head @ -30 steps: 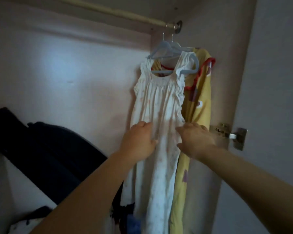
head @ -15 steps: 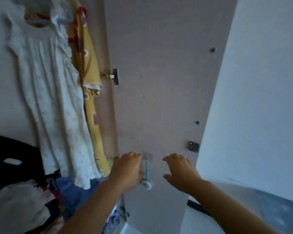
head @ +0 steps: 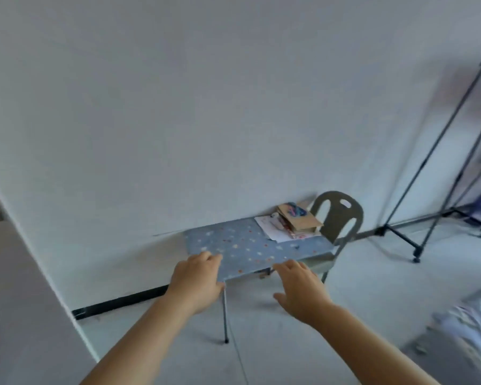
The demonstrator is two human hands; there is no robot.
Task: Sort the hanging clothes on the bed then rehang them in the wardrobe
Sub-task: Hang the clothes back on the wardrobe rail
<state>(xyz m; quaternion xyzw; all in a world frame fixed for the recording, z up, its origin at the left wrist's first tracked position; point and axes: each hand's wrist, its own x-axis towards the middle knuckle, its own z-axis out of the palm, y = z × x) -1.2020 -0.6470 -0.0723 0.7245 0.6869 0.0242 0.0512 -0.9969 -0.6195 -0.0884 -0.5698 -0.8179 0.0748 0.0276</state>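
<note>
My left hand (head: 196, 282) and my right hand (head: 299, 289) are both stretched out in front of me with relaxed fingers and hold nothing. They hover in the air in front of a small blue star-patterned table (head: 233, 245). The wardrobe and its hanging clothes are out of view. At the lower right edge a blurred strip of pale fabric (head: 467, 323) shows, possibly the bed.
A grey plastic chair (head: 338, 218) stands behind the table, and papers and a cardboard book (head: 295, 220) lie on the table's far end. A dark metal rack (head: 439, 173) stands at the right. A white wall fills the left and the top.
The view has swung right, from the white dress and yellow garment in the wardrobe past its door to the room. Both hands left the dress and are now held out with nothing in them.
</note>
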